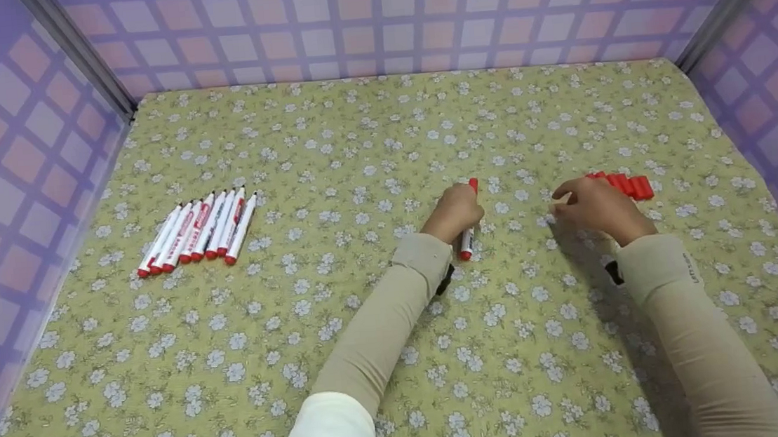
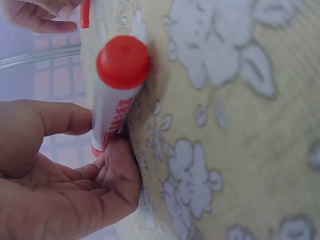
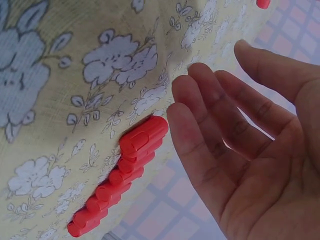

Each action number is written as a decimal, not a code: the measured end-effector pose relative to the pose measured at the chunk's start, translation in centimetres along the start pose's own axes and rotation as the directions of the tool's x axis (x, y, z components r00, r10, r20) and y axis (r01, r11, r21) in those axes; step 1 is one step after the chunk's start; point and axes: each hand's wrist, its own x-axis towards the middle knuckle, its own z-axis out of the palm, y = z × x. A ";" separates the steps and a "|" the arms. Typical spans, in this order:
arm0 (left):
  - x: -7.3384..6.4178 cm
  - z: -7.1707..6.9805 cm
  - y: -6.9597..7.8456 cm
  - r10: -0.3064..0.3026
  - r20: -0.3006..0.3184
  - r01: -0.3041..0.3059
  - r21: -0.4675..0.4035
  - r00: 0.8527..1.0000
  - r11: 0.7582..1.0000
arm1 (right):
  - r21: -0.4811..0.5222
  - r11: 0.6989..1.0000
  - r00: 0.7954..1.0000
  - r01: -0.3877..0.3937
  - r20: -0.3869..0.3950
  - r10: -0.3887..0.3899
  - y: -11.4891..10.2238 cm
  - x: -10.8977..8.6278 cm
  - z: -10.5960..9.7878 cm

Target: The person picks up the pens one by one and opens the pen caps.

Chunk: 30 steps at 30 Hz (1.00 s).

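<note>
My left hand pinches a white marker between thumb and fingers, low over the cloth. Its red end plug faces the left wrist camera, and a red cap shows past the fingers in the head view; the hand covers the middle of the barrel. To the right, my right hand has nothing in it, fingers loosely bent and thumb apart. Beside its fingertips, a row of red marker caps lies on the cloth, partly hidden behind the hand in the head view.
On the left lies a slanted row of several white markers, uncapped, dark tips pointing away and red ends towards me. A yellow-green flowered cloth covers the table. Purple checked panels enclose the back and both sides.
</note>
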 end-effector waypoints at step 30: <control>-2.0 -3.2 -2.7 0.042 -0.078 -0.058 -0.215 0.996 0.975 | -0.130 0.936 0.937 0.328 -0.081 -0.339 -4.6 0.6 0.3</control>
